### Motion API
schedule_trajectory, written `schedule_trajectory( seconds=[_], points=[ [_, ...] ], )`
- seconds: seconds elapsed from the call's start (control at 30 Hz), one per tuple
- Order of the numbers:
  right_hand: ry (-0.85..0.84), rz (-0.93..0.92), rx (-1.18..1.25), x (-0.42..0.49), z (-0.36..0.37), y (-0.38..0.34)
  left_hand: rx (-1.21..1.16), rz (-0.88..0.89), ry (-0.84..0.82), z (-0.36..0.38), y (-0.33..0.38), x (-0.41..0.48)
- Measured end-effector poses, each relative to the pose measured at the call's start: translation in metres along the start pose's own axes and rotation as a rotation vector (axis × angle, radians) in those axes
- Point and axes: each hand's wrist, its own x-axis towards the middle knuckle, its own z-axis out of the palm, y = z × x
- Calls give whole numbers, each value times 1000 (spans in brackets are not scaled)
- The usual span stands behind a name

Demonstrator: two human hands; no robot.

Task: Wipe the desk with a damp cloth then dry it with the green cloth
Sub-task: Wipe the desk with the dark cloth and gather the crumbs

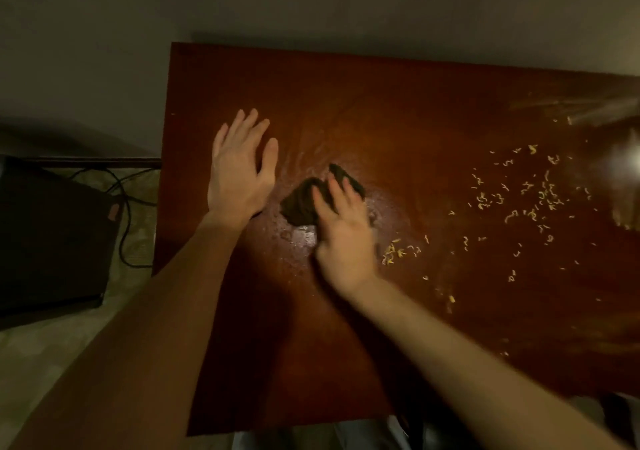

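Observation:
A dark crumpled cloth (300, 203) lies on the reddish-brown wooden desk (415, 110), left of centre. My right hand (343, 231) presses flat on the cloth's right part with its fingers straight; the hand is slightly blurred. My left hand (239, 172) rests flat on the desk just left of the cloth, fingers spread, apart from it. Wet streaks and droplets (301, 238) shine on the wood around and below the cloth. In this dim light the cloth's colour is hard to tell.
Several small yellowish crumbs (526, 200) are scattered over the right half of the desk, with a few more (398, 252) close to my right hand. A dark box (52, 241) and black cables (121, 193) sit on the floor to the left. A bright glare (623, 162) marks the right edge.

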Motion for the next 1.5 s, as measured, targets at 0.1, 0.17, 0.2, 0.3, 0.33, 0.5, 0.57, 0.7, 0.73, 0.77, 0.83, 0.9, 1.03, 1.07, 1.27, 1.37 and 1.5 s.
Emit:
schedule_trajectory(
  seconds=[0.1, 0.17, 0.2, 0.3, 0.33, 0.5, 0.57, 0.7, 0.73, 0.77, 0.83, 0.9, 1.03, 1.07, 1.27, 1.37, 1.5],
  points=[
    [116, 230, 55, 11, 33, -64, 16, 1, 8, 1, -2, 1],
    [151, 327, 88, 21, 40, -77, 13, -3, 2, 1, -3, 1],
    [156, 347, 84, 23, 40, -73, 12, -2, -1, 1, -3, 0],
    [221, 417, 63, 12, 27, -46, 16, 3, -1, 1, -1, -1],
    [243, 457, 47, 5, 21, -33, 20, -1, 0, 0, -1, -1],
    [315, 646, 6, -41, -1, 27, 85, 20, -8, 0, 4, -3],
    [320, 649, -14, -39, -3, 29, 129, 28, 2, 1, 4, -3],
    [255, 471, -64, -3, -1, 11, 233, 63, 23, 3, 6, -2],
    [235, 434, -69, 3, -1, 9, 251, 69, 22, 3, 6, -2],
    [211, 413, -73, 5, -2, 9, 263, 76, 18, 3, 6, -3],
    [190, 411, -72, -3, -5, 19, 275, 82, 4, 2, 5, -4],
    [229, 453, -59, -25, -9, 34, 298, 86, -3, 2, 7, -4],
    [243, 470, -24, -39, -17, 53, 431, 96, 7, 3, 17, -3],
    [230, 433, -13, -29, -21, 58, 480, 139, 1, 4, 20, -2],
    [-2, 37, -61, 83, -73, 124, 429, 239, -43, 35, 64, 14],
    [-51, -59, -145, 130, -101, 163, 331, 168, -66, 70, 113, 28],
    [-12, -11, -109, 144, -119, 199, 295, 3, -59, 107, 152, 28]
  ],
)
